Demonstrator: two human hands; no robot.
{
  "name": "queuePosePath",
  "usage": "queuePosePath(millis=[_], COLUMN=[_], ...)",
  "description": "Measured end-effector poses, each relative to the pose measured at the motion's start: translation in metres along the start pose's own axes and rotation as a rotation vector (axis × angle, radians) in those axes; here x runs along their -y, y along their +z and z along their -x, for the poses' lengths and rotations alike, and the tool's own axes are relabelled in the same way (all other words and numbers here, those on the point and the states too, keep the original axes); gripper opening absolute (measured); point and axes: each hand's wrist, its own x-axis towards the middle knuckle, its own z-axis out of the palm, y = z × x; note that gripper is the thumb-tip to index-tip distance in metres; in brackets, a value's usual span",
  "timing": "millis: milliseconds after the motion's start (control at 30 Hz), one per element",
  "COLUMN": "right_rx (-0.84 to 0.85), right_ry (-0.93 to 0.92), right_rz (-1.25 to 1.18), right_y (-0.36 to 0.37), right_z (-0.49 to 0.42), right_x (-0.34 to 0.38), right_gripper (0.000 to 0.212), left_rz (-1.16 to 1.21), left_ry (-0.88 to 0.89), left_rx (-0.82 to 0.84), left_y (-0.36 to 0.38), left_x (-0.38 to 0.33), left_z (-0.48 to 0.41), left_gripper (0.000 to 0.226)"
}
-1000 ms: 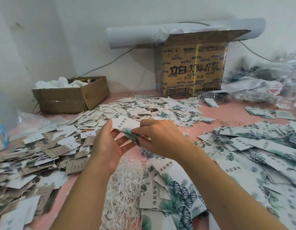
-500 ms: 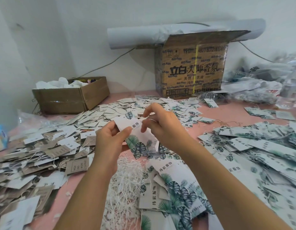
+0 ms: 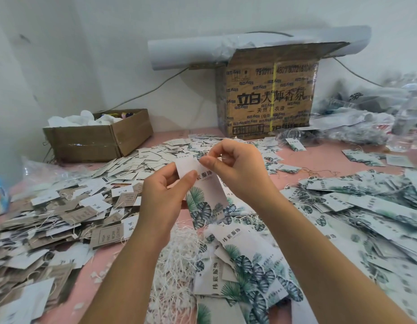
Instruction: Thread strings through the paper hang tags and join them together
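Hands: we hold one leaf-print hang tag (image 3: 205, 192) above the pink table (image 3: 319, 160). Our left hand (image 3: 165, 195) pinches its upper left edge between thumb and fingers. Our right hand (image 3: 235, 169) has its fingers curled and pinches at the tag's top edge. We cannot tell whether a string sits in that pinch.
Tag: it hangs upright between both hands, over the heap of loose white strings (image 3: 177, 265).
Risk: we judge the string end could fray or miss the hole, since the hole is hidden from us. A hard tug could tear the paper there. A dropped tag would be lost among the piles around it.
Containers: the small open cardboard box (image 3: 97, 139) at back left holds crumpled white material and a few coloured bits we cannot identify. The tall printed carton (image 3: 266, 97) has its flap up, its contents hidden — a pale roll (image 3: 191, 50) lies across its top.
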Motion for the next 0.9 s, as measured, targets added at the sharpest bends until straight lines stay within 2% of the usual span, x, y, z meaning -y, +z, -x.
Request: queuePosePath(millis=[233, 633, 900], right_rx=[-0.004, -0.092, -0.085], right_ry=[-0.044, -0.197, -0.28], right_rz=[0.097, 0.288, 0.399], right_y=[-0.0013, 0.0056, 0.0085], right_z=[-0.0007, 0.001, 0.004], right_x=[0.0047, 0.0037, 0.0054], right_gripper=[0.006, 0.007, 0.013], left_rz=[-0.03, -0.115, -0.116], left_ry=[-0.005, 0.057, 0.064], left_rx=[0.025, 0.067, 0.084], left_y=[0.0029, 0.0035, 0.0042], left_x=[-0.0014, -0.0048, -0.0057], left_z=[0.0002, 0.003, 0.0033], left_gripper=[0.016, 0.018, 0.026])
